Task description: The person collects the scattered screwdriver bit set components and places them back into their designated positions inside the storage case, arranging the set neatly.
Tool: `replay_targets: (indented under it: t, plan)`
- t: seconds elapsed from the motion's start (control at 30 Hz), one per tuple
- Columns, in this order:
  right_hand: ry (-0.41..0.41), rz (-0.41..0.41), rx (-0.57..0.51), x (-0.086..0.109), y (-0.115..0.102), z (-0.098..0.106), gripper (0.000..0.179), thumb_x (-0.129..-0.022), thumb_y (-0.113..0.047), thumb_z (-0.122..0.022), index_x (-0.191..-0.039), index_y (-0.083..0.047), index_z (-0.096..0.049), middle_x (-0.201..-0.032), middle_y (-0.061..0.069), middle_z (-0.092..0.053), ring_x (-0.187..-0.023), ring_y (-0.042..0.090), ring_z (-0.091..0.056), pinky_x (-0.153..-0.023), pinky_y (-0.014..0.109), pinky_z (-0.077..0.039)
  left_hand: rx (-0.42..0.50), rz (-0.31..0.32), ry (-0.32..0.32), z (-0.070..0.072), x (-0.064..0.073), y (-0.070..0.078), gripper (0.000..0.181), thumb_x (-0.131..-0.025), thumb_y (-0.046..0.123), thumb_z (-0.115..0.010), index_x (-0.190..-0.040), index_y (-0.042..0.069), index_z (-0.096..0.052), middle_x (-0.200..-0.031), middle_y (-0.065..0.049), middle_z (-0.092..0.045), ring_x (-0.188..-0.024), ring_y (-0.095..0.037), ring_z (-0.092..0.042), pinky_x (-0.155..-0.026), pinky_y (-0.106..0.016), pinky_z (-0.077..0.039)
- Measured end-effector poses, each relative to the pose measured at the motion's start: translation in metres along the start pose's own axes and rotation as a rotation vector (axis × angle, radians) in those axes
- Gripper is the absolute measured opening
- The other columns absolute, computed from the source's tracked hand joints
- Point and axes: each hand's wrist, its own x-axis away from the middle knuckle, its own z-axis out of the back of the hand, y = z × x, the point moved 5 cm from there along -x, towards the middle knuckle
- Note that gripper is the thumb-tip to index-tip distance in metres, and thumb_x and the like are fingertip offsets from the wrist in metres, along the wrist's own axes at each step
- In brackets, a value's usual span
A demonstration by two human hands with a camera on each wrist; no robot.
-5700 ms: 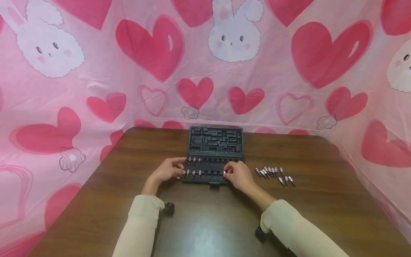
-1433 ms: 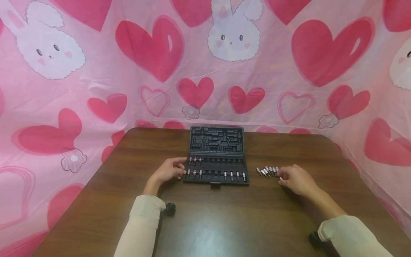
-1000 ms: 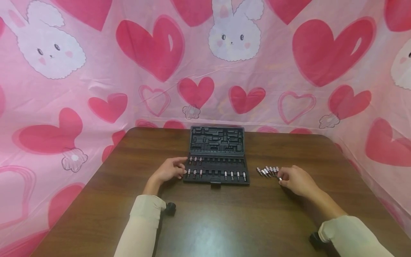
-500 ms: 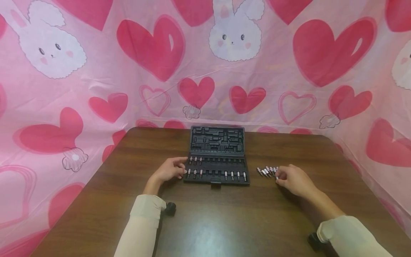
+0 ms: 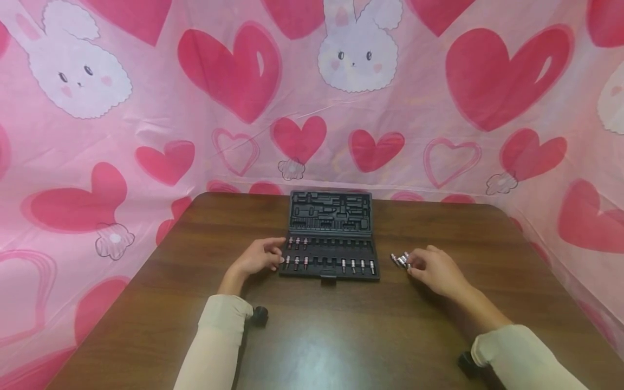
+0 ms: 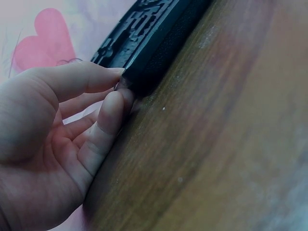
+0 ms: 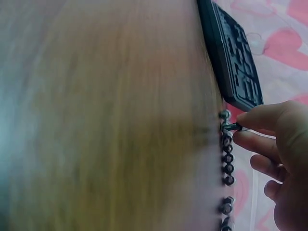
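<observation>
An open black socket case [image 5: 327,249] stands on the table with its lid tilted back. Silver bit sockets [image 5: 363,266] sit at the right of its front row; copper-toned ones [image 5: 297,263] fill slots at the left of both rows. My left hand [image 5: 258,255] rests with its index finger and thumb touching the case's left edge. To the right of the case, my right hand [image 5: 436,271] pinches a small bit socket [image 7: 233,127] between thumb and index finger. It is over the loose bit sockets [image 5: 396,260], hiding part of them in the head view.
In the right wrist view, several loose bit sockets [image 7: 228,168] lie in a line on the wooden table [image 5: 312,336]. A pink curtain [image 5: 409,108] with hearts and rabbits surrounds the table's back and sides. Dark wrist cameras [image 5: 260,316] hang below the sleeves.
My right hand left the case's front row, went right to the loose sockets, and has now shifted left across them. More silver sockets show in the front row. The left hand stays put.
</observation>
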Motion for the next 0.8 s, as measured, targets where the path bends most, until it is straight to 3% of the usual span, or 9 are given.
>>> replay_targets:
  t: [0.3, 0.63, 0.8]
  plan:
    - [0.029, -0.019, -0.051, -0.005, -0.009, -0.009, 0.016, -0.076, -0.011, -0.08, -0.087, -0.014, -0.069, -0.076, -0.008, -0.062, -0.071, 0.014, -0.052, -0.061, 0.035, -0.041, 0.0, 0.003, 0.023, 0.0, -0.013, -0.025, 0.052, -0.088, 0.0, -0.064, -0.138, 0.004, -0.053, -0.092, -0.012, -0.062, -0.077, -0.024, -0.06, -0.07, -0.035, -0.057]
    - [0.14, 0.049, -0.092, -0.016, -0.027, -0.019, 0.018, -0.073, -0.009, -0.082, -0.083, -0.015, -0.068, -0.076, -0.006, -0.061, -0.07, 0.012, -0.054, -0.06, 0.031, -0.045, -0.004, 0.004, 0.033, 0.002, -0.015, -0.027, 0.052, -0.087, -0.001, -0.064, -0.138, 0.004, -0.053, -0.093, -0.013, -0.062, -0.078, -0.025, -0.061, -0.07, -0.035, -0.057]
    - [0.142, 0.052, -0.105, -0.023, -0.035, -0.023, 0.017, -0.073, -0.01, -0.081, -0.084, -0.015, -0.068, -0.078, -0.004, -0.061, -0.071, 0.013, -0.054, -0.061, 0.032, -0.046, 0.001, -0.003, 0.026, 0.001, -0.014, -0.025, 0.053, -0.087, 0.0, -0.064, -0.139, 0.002, -0.051, -0.092, -0.013, -0.062, -0.077, -0.024, -0.06, -0.069, -0.036, -0.057]
